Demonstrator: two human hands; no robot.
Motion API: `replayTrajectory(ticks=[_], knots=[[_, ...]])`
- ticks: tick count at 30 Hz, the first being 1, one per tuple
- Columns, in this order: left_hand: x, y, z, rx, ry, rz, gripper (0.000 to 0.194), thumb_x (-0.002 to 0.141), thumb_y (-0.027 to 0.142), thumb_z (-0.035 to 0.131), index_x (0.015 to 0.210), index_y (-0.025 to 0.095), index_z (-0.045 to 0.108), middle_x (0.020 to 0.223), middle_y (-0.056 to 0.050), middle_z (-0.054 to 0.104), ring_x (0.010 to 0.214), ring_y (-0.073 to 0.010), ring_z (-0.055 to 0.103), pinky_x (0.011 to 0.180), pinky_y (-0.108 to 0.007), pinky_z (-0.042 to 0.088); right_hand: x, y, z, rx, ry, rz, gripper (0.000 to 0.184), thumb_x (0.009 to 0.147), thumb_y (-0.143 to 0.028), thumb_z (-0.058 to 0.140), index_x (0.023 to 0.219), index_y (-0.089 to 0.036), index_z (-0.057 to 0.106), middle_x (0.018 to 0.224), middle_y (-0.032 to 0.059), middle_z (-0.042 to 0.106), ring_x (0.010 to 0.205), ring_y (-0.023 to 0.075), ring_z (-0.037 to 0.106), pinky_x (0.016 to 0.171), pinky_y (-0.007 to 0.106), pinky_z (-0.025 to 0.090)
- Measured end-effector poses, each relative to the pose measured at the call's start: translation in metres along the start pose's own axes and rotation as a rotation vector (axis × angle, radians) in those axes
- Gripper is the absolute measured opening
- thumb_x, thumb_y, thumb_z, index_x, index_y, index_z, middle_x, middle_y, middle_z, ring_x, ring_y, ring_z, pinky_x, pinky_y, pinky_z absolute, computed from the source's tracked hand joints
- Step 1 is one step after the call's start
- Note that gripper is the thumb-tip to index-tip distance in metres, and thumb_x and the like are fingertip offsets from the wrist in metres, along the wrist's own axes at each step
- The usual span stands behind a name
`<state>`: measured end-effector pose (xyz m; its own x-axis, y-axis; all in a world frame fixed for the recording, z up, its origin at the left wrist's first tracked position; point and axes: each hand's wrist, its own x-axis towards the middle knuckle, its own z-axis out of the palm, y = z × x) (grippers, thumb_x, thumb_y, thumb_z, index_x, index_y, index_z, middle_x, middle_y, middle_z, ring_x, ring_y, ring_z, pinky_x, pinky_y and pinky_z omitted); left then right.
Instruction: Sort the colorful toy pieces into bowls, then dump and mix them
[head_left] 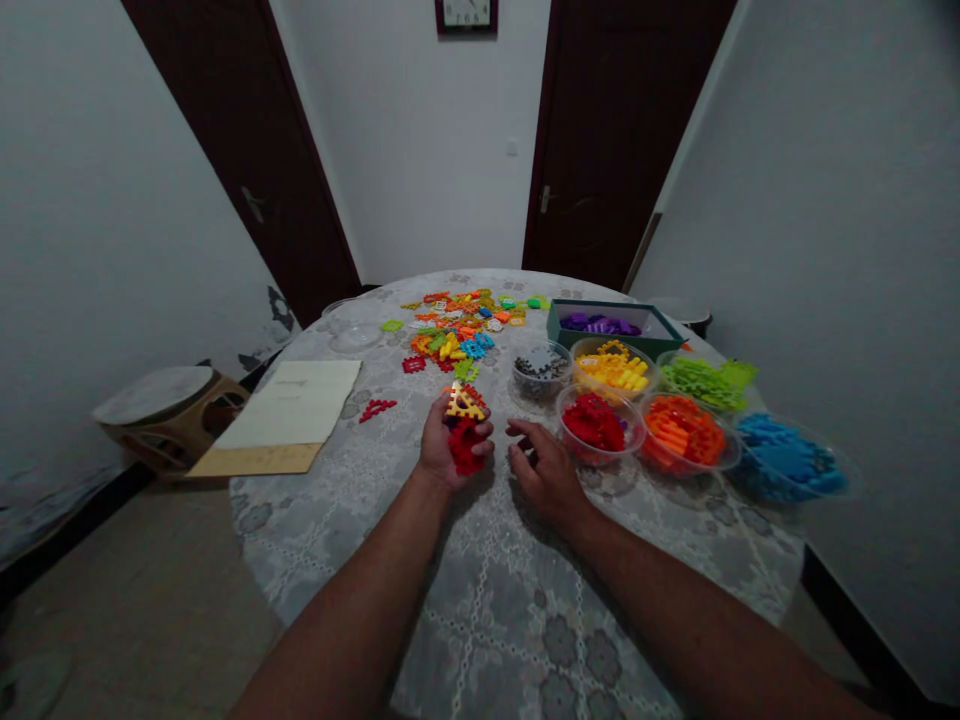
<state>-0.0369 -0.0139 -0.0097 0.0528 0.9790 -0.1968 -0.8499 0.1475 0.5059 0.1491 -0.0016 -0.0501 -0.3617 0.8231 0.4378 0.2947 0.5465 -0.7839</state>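
My left hand [440, 446] is closed around several toothed plastic building pieces, mostly red [466, 447] with a yellow triangular one [465, 402] on top. Fingers cover part of this bunch, so I cannot tell whether the pieces are joined. My right hand [546, 468] hovers or rests just right of it, fingers curved and apart, nothing seen in them. Closest to that hand is a clear bowl of red pieces [594, 421]. A red triangular piece [376, 409] lies alone on the table left of my left hand.
Mixed pieces [465, 318] are heaped at the table's far side. Bowls of grey [541, 364], yellow [611, 370], green [705, 380], orange [684, 430] and blue pieces [789, 458] stand right. Behind them is a green box [556, 322] with purple pieces. A paper pad [289, 405] lies left.
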Motion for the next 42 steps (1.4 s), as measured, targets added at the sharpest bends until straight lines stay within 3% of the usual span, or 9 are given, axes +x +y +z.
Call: replayTrajectory(ticks=[6, 10, 17, 23, 27, 31, 35, 39, 42], knots=[[-0.007, -0.023, 0.007, 0.03, 0.022, -0.087, 0.034, 0.093, 0.048, 0.068, 0.098, 0.014, 0.069, 0.085, -0.008, 0.071, 0.054, -0.0112, 0.059, 0.036, -0.018, 0.042, -0.002, -0.013, -0.006, 0.057, 0.071, -0.097, 0.039, 0.102, -0.029, 0.059, 0.14, -0.023, 0.061, 0.128, 0.0125, 0.07, 0.091, 0.0208, 0.069, 0.081, 0.037, 0.06], [-0.01, -0.036, 0.006, 0.067, 0.054, -0.074, 0.027, 0.091, 0.041, 0.071, 0.098, 0.015, 0.07, 0.077, -0.004, 0.071, 0.049, -0.0119, 0.06, 0.034, -0.019, 0.044, -0.003, -0.019, -0.007, 0.007, 0.044, -0.137, 0.033, 0.101, -0.027, 0.062, 0.133, -0.023, 0.067, 0.121, 0.012, 0.07, 0.104, 0.0243, 0.068, 0.097, 0.041, 0.058], [-0.009, -0.043, 0.003, 0.137, 0.001, -0.087, 0.035, 0.092, 0.043, 0.074, 0.109, 0.013, 0.073, 0.092, -0.009, 0.078, 0.061, -0.0151, 0.069, 0.039, -0.019, 0.048, 0.002, -0.017, -0.006, 0.032, 0.029, -0.013, 0.05, 0.094, -0.024, 0.069, 0.144, -0.022, 0.063, 0.115, 0.008, 0.069, 0.092, 0.0202, 0.066, 0.09, 0.036, 0.058], [-0.007, -0.043, 0.0, 0.157, 0.09, -0.041, 0.024, 0.09, 0.037, 0.078, 0.102, 0.017, 0.072, 0.087, -0.004, 0.075, 0.062, -0.0158, 0.071, 0.039, -0.02, 0.05, 0.003, -0.018, -0.008, 0.051, 0.023, 0.029, 0.02, 0.09, -0.014, 0.068, 0.108, -0.022, 0.072, 0.098, 0.0028, 0.067, 0.087, 0.0185, 0.064, 0.082, 0.031, 0.054], [-0.005, -0.04, 0.0, 0.121, 0.132, -0.035, 0.021, 0.09, 0.034, 0.077, 0.102, 0.018, 0.071, 0.085, -0.002, 0.073, 0.058, -0.0142, 0.068, 0.037, -0.02, 0.048, 0.002, -0.025, -0.011, 0.032, 0.021, -0.035, 0.011, 0.096, -0.019, 0.065, 0.105, -0.022, 0.068, 0.103, 0.0044, 0.067, 0.095, 0.0196, 0.064, 0.088, 0.033, 0.053], [-0.003, -0.036, -0.004, 0.072, 0.061, -0.016, 0.017, 0.09, 0.028, 0.075, 0.1, 0.016, 0.07, 0.08, -0.001, 0.069, 0.055, -0.0115, 0.061, 0.039, -0.019, 0.046, -0.001, -0.033, -0.017, 0.077, 0.024, -0.082, 0.008, 0.102, -0.025, 0.06, 0.107, -0.022, 0.066, 0.106, 0.0054, 0.07, 0.091, 0.0179, 0.066, 0.085, 0.031, 0.054], [-0.002, -0.034, -0.01, 0.107, 0.004, -0.023, 0.014, 0.089, 0.022, 0.072, 0.101, 0.018, 0.068, 0.078, -0.002, 0.068, 0.053, -0.0116, 0.057, 0.038, -0.02, 0.044, 0.005, -0.044, -0.046, 0.046, 0.071, -0.119, 0.015, 0.104, -0.031, 0.058, 0.112, -0.022, 0.068, 0.094, 0.0027, 0.074, 0.079, 0.0168, 0.066, 0.076, 0.028, 0.052], [-0.003, -0.035, -0.008, 0.173, 0.038, 0.002, 0.015, 0.089, 0.019, 0.071, 0.103, 0.017, 0.068, 0.095, -0.006, 0.074, 0.057, -0.0108, 0.058, 0.037, -0.019, 0.043, 0.028, -0.046, -0.106, -0.198, 0.188, -0.017, 0.025, 0.106, -0.037, 0.053, 0.115, -0.021, 0.07, 0.096, 0.005, 0.076, 0.084, 0.0196, 0.068, 0.077, 0.03, 0.05], [-0.004, -0.037, -0.005, 0.221, 0.027, 0.004, 0.018, 0.088, 0.02, 0.074, 0.104, 0.017, 0.067, 0.099, -0.007, 0.075, 0.057, -0.0107, 0.058, 0.036, -0.019, 0.042, 0.055, -0.031, -0.15, -0.408, 0.168, 0.099, 0.027, 0.104, -0.037, 0.053, 0.112, -0.02, 0.073, 0.101, 0.0077, 0.078, 0.088, 0.0219, 0.07, 0.079, 0.031, 0.05]])
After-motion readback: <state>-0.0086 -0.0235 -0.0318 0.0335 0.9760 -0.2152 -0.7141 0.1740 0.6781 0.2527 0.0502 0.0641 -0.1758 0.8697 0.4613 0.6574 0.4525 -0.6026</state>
